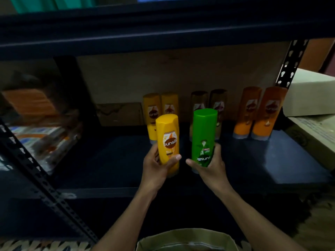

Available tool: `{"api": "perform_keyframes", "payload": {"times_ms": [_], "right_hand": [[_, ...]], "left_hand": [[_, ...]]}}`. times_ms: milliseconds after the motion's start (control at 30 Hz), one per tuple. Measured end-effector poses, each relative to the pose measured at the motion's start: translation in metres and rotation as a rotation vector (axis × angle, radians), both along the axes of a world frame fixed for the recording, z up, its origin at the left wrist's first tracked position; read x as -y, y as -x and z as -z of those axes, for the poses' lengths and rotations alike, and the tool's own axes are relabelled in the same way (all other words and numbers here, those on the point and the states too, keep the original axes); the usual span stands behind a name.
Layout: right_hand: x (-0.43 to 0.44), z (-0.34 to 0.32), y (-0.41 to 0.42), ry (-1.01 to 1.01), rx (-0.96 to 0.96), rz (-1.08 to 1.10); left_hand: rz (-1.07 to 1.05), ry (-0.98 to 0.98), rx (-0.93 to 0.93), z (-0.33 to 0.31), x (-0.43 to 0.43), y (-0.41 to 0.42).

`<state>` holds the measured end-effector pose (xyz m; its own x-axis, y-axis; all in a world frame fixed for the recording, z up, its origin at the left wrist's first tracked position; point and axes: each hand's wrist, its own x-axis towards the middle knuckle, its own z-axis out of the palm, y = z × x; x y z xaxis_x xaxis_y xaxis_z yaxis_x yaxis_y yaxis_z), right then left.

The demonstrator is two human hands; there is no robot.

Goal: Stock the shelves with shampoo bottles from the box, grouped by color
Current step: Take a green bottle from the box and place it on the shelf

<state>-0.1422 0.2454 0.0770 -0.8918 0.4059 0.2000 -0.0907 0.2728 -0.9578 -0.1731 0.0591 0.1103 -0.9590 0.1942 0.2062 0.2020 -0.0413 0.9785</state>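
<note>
The yellow bottle [167, 138] is held upright in the left hand [156, 167], with fingers and thumb wrapped round its lower half. The green bottle [204, 134] is gripped in the same way by the right hand [211, 165], and its label reads upside down. The two are carried side by side, close but not touching, above the front of the dark shelf [253, 160].

The bottles are judged to be glossy moulded plastic: stiff enough to be squeezed firmly, not fragile, of moderate weight if full, and somewhat slippery. A full wrap round the body, low down as here, is judged the safest hold. Being tall and narrow, they may be tipped easily when set down among the others.

Eight bottles can be counted. Two are in the hands, one yellow and one green. Six stand at the back of the shelf in three pairs: two yellow [160, 113], two brownish [208, 105] partly hidden behind the green one, and two orange [261, 113]. No green bottle is seen on the shelf yet, so a new group is presumably to be started.

One box [183, 236] is seen at the lower edge, between the forearms; its contents are too dim to be counted. Pale cartons [311, 93] lie to the right, and blurred packets [45, 138] to the left.
</note>
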Motion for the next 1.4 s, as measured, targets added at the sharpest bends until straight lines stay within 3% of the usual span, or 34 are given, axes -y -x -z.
{"api": "perform_keyframes", "payload": {"times_ms": [167, 367, 667, 1400], "right_hand": [[-0.007, 0.011, 0.003, -0.043, 0.086, -0.03], [-0.008, 0.013, 0.005, -0.057, 0.098, -0.026], [-0.008, 0.015, 0.006, -0.06, 0.09, -0.016], [-0.009, 0.018, 0.008, -0.106, 0.063, -0.028]], "left_hand": [[0.026, 0.088, -0.001, 0.03, 0.009, -0.005], [-0.088, 0.286, -0.076, 0.035, 0.009, 0.029], [-0.254, 0.249, -0.116, 0.05, -0.005, 0.086], [-0.313, 0.413, -0.102, 0.057, -0.015, 0.117]]}}
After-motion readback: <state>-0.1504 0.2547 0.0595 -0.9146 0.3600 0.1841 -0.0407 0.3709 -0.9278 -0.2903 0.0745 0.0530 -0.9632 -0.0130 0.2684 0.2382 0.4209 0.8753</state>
